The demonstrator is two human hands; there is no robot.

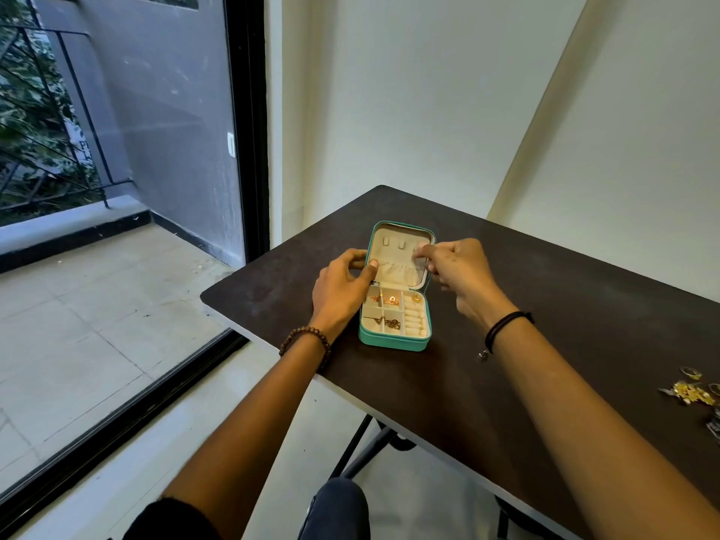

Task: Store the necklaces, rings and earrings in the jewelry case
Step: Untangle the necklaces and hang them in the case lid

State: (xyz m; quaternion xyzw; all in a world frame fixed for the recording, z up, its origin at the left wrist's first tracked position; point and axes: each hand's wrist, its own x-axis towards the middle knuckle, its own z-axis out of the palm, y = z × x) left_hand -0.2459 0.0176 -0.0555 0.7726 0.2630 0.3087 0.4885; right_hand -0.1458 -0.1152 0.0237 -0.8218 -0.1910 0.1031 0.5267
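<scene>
A teal jewelry case (pixel 389 342) stands open on the dark table (pixel 506 305), its cream lid (pixel 397 235) tilted up. Gold pieces (pixel 391 302) lie in its small compartments. My left hand (pixel 343 286) grips the lid's left edge, thumb on the inner lining. My right hand (pixel 456 270) is at the lid's upper right corner, its fingers pinching a thin chain necklace (pixel 427 284) that hangs down beside the case's right side. A pile of loose gold and silver jewelry (pixel 691 391) lies at the table's right edge.
The table's near edge (pixel 350 395) runs diagonally over folding legs (pixel 362 442). A glass door with a black frame (pixel 249 130) stands to the left. White walls close off the back. My knee (pixel 339 508) shows below.
</scene>
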